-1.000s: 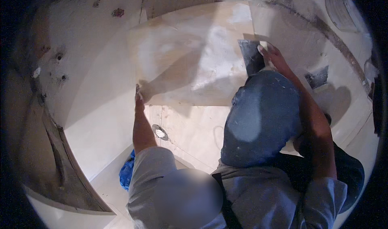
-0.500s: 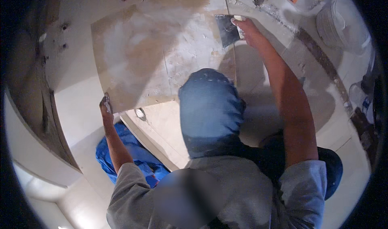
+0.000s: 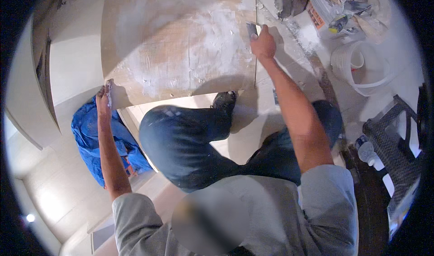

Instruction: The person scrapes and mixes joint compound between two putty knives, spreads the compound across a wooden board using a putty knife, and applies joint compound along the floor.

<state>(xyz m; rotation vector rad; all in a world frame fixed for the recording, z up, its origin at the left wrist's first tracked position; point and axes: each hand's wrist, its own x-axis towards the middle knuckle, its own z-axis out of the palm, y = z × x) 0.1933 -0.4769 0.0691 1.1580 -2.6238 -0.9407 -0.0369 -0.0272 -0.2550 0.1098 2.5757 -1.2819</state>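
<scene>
A tan board (image 3: 131, 80) smeared with white paste (image 3: 216, 41) fills the upper middle of the view. At its lower left corner my left hand (image 3: 104, 101) grips the edge, with white paste on the fingers. My right hand (image 3: 265, 46) is closed round the handle of a putty knife (image 3: 251, 29) by the board's right edge. The blade shows only as a narrow grey strip, so I cannot tell whether it touches the board. My bent knees lie below the board, with one dark shoe (image 3: 224, 101) near its lower edge.
A blue plastic bag (image 3: 88, 140) lies at left below the board. On the right stand a white bucket (image 3: 346, 66), an open bag (image 3: 323, 18) beside spilled white powder (image 3: 307, 41), a clear bottle (image 3: 365, 151) and a dark woven stool (image 3: 391, 134).
The putty knife has turned from broad side to nearly edge-on, and my right hand sits slightly lower and further left. My raised knee has swung left and down. The view has shifted.
</scene>
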